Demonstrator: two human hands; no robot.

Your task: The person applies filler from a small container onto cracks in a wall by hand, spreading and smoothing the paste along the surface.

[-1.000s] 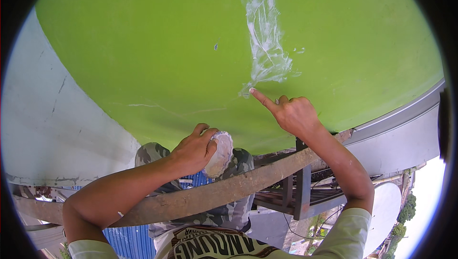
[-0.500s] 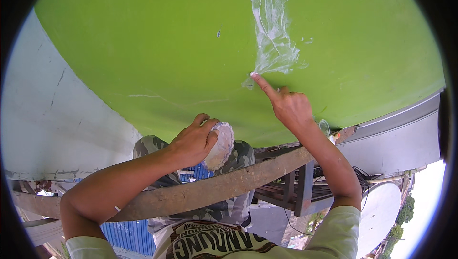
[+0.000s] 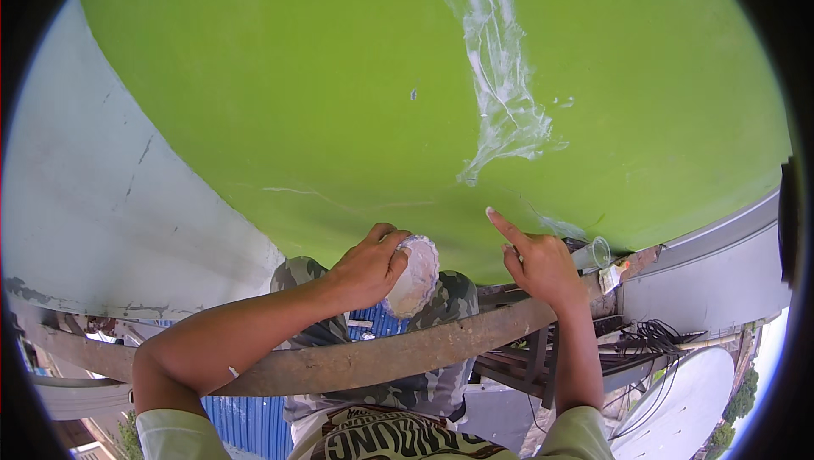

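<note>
My left hand (image 3: 365, 269) grips a shallow round dish (image 3: 414, 278) by its rim, tilted so its inside shows. Whitish paste coats the dish and crusts its edge. My right hand (image 3: 547, 267) is off the wall, index finger stretched out and thumb apart, with white paste on the fingertip. Before me the green wall (image 3: 322, 61) carries a long wrinkled white smear (image 3: 500, 78), which ends above my right hand. A thin pale crack line (image 3: 356, 206) runs across the wall above my left hand.
A rusty curved metal beam (image 3: 381, 354) crosses below my forearms. On its right end are a clear plastic cup (image 3: 593, 253) and a white-bristled paintbrush (image 3: 610, 278). Beyond hang dark cables (image 3: 653, 337) and a pale dish antenna (image 3: 678, 401). Blue corrugated roofing (image 3: 246, 426) shows far below.
My right hand has left the lower end of the white smear and drawn back toward me. The view has shifted, uncovering the cup and paintbrush. The left hand keeps its hold on the dish.
</note>
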